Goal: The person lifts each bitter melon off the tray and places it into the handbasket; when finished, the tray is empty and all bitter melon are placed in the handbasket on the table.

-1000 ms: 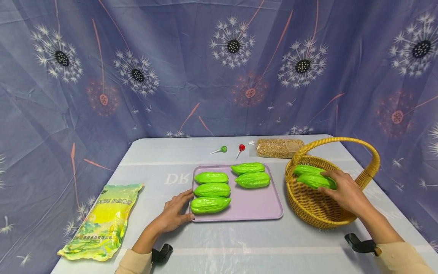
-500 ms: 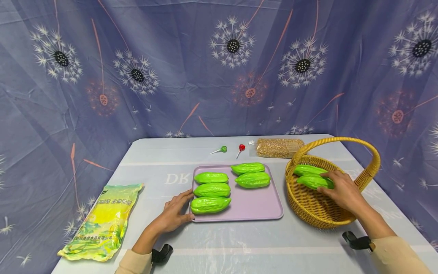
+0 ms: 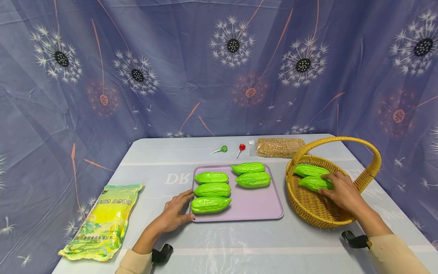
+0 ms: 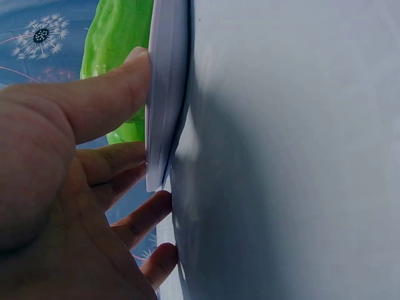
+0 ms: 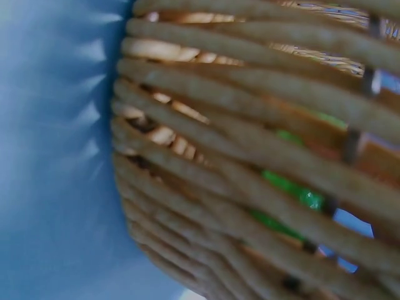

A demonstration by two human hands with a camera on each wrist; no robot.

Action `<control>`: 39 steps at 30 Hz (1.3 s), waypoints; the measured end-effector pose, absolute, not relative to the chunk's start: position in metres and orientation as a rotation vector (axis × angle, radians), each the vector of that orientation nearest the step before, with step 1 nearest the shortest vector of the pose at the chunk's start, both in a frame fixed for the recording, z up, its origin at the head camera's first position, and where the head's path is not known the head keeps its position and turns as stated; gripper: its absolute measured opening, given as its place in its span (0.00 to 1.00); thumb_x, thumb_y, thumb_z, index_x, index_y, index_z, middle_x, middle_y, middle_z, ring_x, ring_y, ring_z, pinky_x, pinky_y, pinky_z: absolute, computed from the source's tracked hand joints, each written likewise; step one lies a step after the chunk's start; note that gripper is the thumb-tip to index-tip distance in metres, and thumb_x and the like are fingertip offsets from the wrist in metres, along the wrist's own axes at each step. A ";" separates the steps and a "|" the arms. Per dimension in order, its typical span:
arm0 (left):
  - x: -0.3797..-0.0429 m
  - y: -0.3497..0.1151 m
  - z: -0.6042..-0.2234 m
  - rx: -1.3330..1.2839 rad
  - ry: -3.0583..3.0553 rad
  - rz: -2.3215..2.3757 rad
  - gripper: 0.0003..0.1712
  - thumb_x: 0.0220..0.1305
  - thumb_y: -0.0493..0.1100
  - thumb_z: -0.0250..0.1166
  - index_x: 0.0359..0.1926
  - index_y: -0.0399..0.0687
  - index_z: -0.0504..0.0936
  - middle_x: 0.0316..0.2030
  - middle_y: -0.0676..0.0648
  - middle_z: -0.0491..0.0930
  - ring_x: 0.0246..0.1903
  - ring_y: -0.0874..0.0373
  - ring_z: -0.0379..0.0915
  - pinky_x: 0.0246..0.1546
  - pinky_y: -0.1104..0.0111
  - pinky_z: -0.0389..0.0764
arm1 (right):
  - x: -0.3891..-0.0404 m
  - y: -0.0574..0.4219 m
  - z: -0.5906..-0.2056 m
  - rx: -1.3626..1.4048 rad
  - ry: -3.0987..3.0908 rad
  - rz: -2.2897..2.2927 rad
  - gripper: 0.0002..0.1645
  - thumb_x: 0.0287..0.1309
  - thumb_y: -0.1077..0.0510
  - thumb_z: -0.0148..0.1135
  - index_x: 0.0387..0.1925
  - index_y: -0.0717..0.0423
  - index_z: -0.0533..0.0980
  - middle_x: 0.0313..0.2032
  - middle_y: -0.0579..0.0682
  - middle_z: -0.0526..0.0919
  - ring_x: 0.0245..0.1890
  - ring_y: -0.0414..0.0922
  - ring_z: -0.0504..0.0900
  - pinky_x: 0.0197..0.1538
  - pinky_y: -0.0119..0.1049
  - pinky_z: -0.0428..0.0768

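Observation:
My left hand [image 3: 178,212] rests against the left edge of the lilac tray [image 3: 253,207], its thumb touching the rim near the front corner. Several bright green bitter melons lie on this tray, one [image 3: 210,204] closest to the left hand. Inside the yellow wicker basket [image 3: 309,211], my right hand [image 3: 342,192] grips the right end of a bitter melon [image 3: 314,183]. Another bitter melon [image 3: 309,170] lies just behind it. In the right wrist view, basket weave [image 5: 237,144] hides most of the hand, and green shows through the gaps.
The basket's tall handle [image 3: 337,140] arches above the right hand. A yellow-green packet [image 3: 106,220] lies at the left. Along the back are a green lollipop [image 3: 223,148], a red lollipop [image 3: 242,147] and a clear bag of grains [image 3: 278,147].
The right hand and its bitter melon have shifted slightly left and settled lower in the basket, with the melon turning a little. The left hand has stayed at the tray.

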State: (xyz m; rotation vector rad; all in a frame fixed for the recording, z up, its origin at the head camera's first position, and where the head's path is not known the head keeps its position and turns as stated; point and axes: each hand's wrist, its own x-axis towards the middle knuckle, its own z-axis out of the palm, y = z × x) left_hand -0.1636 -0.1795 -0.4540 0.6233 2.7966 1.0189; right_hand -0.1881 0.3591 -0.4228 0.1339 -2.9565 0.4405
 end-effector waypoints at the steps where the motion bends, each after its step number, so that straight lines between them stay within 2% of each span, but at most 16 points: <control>1: -0.164 -0.180 -0.454 0.620 2.797 1.018 0.39 0.56 0.46 0.67 0.66 0.41 0.65 0.70 0.43 0.59 0.67 0.40 0.55 0.56 0.43 0.53 | -0.189 0.359 -0.423 0.128 -2.958 0.436 0.32 0.49 0.54 0.69 0.53 0.68 0.72 0.46 0.70 0.70 0.46 0.69 0.65 0.45 0.62 0.65; 13: -0.164 -0.178 -0.453 0.609 2.791 1.018 0.39 0.57 0.47 0.67 0.67 0.41 0.64 0.70 0.43 0.58 0.68 0.40 0.54 0.56 0.43 0.52 | -0.191 0.358 -0.427 0.074 -2.942 0.417 0.32 0.50 0.56 0.68 0.54 0.68 0.70 0.46 0.70 0.68 0.45 0.69 0.62 0.44 0.61 0.65; 39: -0.164 -0.180 -0.453 0.623 2.796 1.019 0.39 0.57 0.47 0.67 0.66 0.41 0.64 0.70 0.43 0.58 0.67 0.39 0.54 0.56 0.42 0.52 | -0.189 0.357 -0.428 0.129 -2.919 0.410 0.31 0.49 0.57 0.68 0.53 0.69 0.71 0.45 0.70 0.70 0.45 0.67 0.64 0.45 0.61 0.64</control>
